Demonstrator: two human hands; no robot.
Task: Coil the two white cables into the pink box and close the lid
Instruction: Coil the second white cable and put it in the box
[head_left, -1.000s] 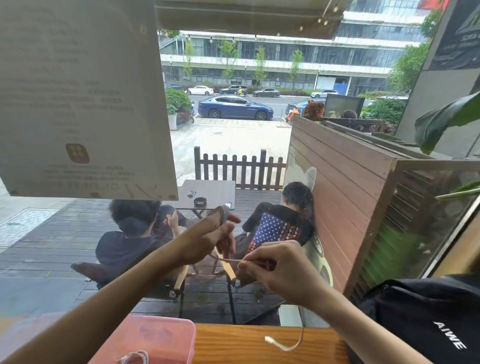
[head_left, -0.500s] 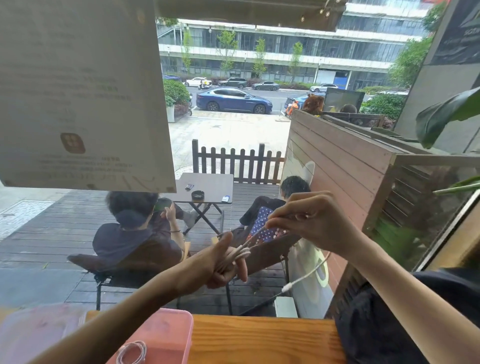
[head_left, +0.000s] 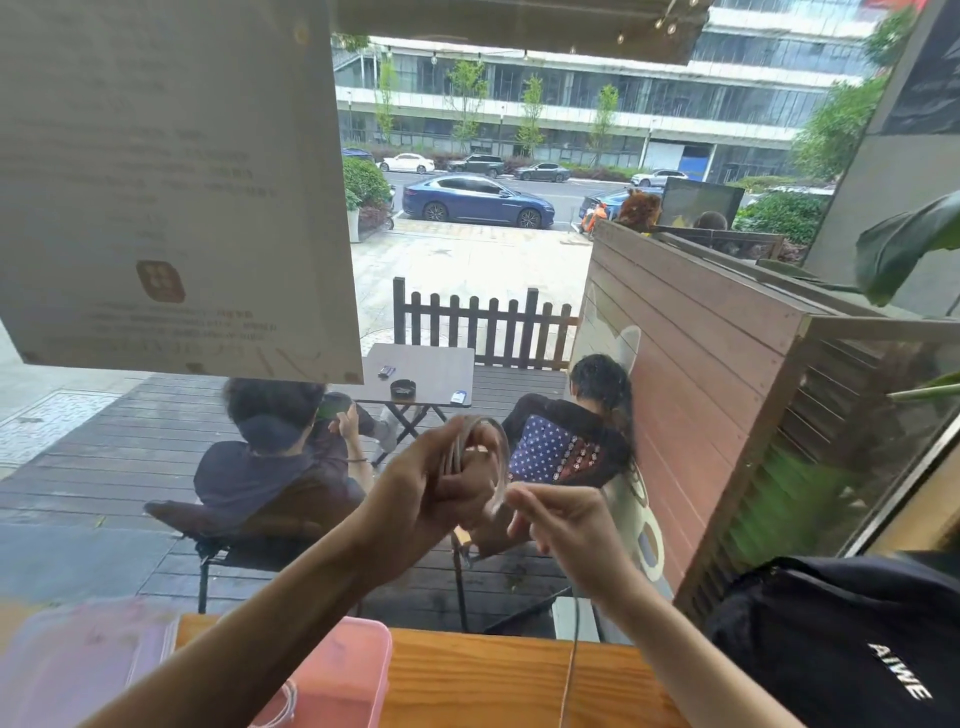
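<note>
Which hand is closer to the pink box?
The left. The left hand is raised above and a little right of the pink box, wound with cable. The right hand is further right, over the bare table.

I see a pink box (head_left: 343, 670) on my orange-brown wood-grain table (head_left: 478, 680), a white cable (head_left: 496, 467), and my black sleeve (head_left: 841, 639) with white lettering.

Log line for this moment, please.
phase: coiling | left hand: holds white cable loops | right hand: feeds cable | pink box: open
</note>
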